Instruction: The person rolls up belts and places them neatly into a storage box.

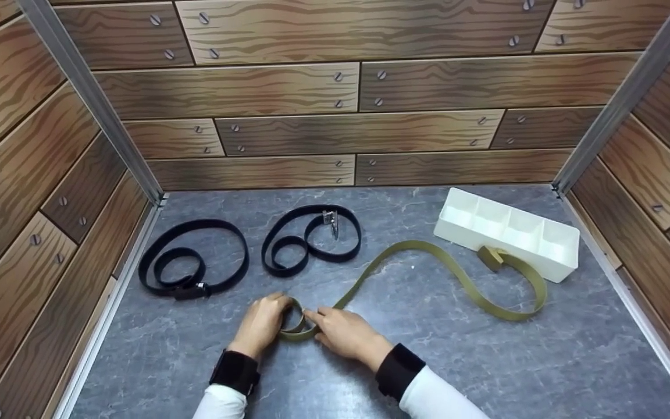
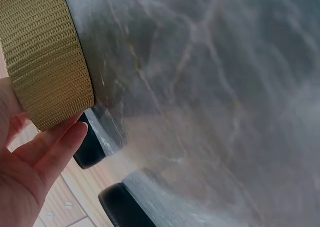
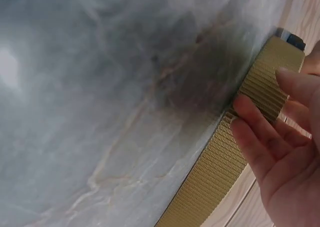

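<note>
An olive-green webbing belt stands on its edge in a long wavy line, its near end curled into a small loop. My left hand grips this loop from the left; in the left wrist view, fingers lie against the lower edge of the webbing. On the loop's right side my right hand pinches the strap. The right wrist view has its fingertips on the ribbed webbing. Parts of the loop are hidden behind both hands.
Two black belts lie loosely coiled at the back, one at left and one in the middle with a silver buckle. A white divided tray stands back right, near the olive belt's buckle. Wood-patterned walls enclose the grey surface.
</note>
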Tool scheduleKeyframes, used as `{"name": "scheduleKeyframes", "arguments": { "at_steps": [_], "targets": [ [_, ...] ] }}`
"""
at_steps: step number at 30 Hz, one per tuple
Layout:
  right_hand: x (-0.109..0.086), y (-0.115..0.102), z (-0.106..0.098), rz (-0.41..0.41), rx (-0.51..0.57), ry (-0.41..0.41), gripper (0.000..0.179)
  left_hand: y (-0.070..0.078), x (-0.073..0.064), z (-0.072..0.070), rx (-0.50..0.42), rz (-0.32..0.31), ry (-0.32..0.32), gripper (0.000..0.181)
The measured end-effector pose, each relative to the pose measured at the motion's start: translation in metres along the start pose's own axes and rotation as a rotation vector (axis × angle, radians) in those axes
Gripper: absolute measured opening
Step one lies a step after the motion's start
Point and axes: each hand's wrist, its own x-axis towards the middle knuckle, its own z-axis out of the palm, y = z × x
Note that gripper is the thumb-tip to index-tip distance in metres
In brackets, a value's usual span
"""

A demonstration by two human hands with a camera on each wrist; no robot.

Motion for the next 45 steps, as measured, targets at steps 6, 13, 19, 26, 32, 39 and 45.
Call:
{"name": "scheduleKeyframes", "arguments": {
  "at_steps": [6, 13, 19, 26, 32, 39, 45],
  "targets": [
    [0.001, 0.003, -0.003, 0.026, 0.042, -0.019, 0.054, -0.002, 0.0, 0.0, 0.064, 0.011, 0.016, 0.018],
    [0.005, 0.0, -0.008, 0.071, 0.004, -0.042, 0.057, -0.006, 0.002, -0.001, 0.141, 0.052, 0.042, 0.016],
    [0.006, -0.002, -0.007, 0.092, -0.026, -0.058, 0.061, -0.006, 0.003, -0.002, 0.098, 0.045, 0.022, 0.019],
    [0.006, 0.0, -0.004, 0.09, -0.005, -0.06, 0.062, -0.005, 0.006, 0.0, 0.016, 0.009, 0.057, 0.013],
    [0.003, 0.005, -0.006, 0.086, 0.046, -0.056, 0.063, -0.003, 0.006, -0.005, -0.056, -0.067, -0.03, 0.018],
    [-0.001, 0.015, -0.011, 0.139, 0.14, -0.06, 0.065, -0.003, 0.005, -0.009, -0.045, -0.113, -0.088, 0.017],
    [-0.003, 0.021, -0.011, 0.139, 0.176, -0.035, 0.059, -0.004, 0.007, -0.01, -0.072, -0.155, -0.093, 0.025]
  ]
}}
